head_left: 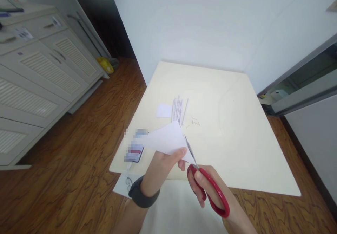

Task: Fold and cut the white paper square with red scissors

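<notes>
A sheet of white paper [165, 137] is pinched in my left hand [168, 162], the thumb on top near its right corner. My right hand [207, 183] grips red-handled scissors [218, 199], fingers through the loops. Their blades [189, 148] lie along the paper's right edge, just beside my left fingertips. Whether the blades are fully closed is hard to make out. Beyond the paper, several thin white strips or sticks [177, 109] lie side by side, partly hidden by the sheet. A small square of white paper [163, 110] rests to their left.
All this is over a cream table [244, 132] against a white wall. A phone with a blurred screen [135, 153] lies at the table's left edge. Small thin scraps [195, 121] are near the strips. A white cabinet [47, 76] stands on the wooden floor at left.
</notes>
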Action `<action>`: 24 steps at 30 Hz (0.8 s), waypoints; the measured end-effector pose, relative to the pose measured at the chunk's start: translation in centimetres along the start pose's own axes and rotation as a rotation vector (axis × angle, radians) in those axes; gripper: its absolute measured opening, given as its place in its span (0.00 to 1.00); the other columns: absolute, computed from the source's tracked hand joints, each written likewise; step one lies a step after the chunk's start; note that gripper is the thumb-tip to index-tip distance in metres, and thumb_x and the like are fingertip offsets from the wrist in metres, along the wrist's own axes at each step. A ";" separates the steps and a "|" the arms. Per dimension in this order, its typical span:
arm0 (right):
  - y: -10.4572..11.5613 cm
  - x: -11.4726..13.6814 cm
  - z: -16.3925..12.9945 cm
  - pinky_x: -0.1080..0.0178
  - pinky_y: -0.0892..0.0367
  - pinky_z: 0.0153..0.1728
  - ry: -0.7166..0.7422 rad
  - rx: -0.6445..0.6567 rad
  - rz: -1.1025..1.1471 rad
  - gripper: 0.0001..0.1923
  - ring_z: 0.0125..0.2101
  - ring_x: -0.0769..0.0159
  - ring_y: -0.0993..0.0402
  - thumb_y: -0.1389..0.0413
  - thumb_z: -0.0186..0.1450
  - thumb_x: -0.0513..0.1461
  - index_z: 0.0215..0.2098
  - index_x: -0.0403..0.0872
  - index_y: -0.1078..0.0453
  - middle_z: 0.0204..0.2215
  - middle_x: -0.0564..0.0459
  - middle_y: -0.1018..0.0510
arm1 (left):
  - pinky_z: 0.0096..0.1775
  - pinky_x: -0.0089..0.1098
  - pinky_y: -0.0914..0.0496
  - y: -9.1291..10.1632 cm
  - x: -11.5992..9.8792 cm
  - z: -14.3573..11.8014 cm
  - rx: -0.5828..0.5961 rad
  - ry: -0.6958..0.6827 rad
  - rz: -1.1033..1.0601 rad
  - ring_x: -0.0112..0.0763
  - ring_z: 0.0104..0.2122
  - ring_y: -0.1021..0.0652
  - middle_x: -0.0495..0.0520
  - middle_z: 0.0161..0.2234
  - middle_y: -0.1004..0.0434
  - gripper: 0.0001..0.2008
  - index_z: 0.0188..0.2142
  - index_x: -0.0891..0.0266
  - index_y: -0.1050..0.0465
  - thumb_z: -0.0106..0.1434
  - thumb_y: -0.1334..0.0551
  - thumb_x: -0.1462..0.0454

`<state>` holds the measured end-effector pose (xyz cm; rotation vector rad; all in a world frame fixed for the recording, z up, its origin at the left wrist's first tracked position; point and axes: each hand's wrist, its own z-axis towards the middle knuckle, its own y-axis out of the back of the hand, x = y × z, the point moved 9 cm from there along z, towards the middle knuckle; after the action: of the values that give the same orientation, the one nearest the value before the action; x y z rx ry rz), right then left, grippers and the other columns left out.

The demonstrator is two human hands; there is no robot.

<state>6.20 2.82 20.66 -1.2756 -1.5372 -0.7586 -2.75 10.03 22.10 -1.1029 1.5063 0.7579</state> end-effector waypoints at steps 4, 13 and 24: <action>0.2 -0.1 -0.5 0.67 0.44 0.21 -0.006 0.031 0.016 0.26 0.13 0.73 0.42 0.57 0.68 0.55 0.21 0.47 0.42 0.14 0.59 0.38 | 0.30 0.32 0.33 -0.6 0.1 -0.2 0.000 0.003 -0.016 0.29 0.20 0.29 0.47 0.15 0.35 0.17 0.17 0.60 0.38 0.61 0.42 0.62; 0.3 0.4 -0.6 0.67 0.44 0.22 0.036 0.004 -0.047 0.26 0.13 0.74 0.42 0.57 0.69 0.53 0.19 0.47 0.43 0.13 0.60 0.39 | 0.27 0.31 0.34 -0.9 -0.7 0.1 0.015 -0.039 -0.039 0.28 0.19 0.31 0.47 0.15 0.36 0.17 0.17 0.60 0.39 0.61 0.43 0.63; -3.0 0.1 2.0 0.68 0.45 0.20 -0.011 0.007 -0.013 0.26 0.14 0.74 0.43 0.56 0.68 0.54 0.19 0.47 0.43 0.12 0.60 0.39 | 0.28 0.31 0.34 3.6 -0.5 -0.1 -0.029 -0.018 -0.010 0.28 0.19 0.30 0.46 0.15 0.35 0.16 0.18 0.61 0.36 0.61 0.42 0.62</action>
<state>2.79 3.88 20.40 -1.2677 -1.5568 -0.7546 -6.09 11.37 22.32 -1.1214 1.4776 0.7828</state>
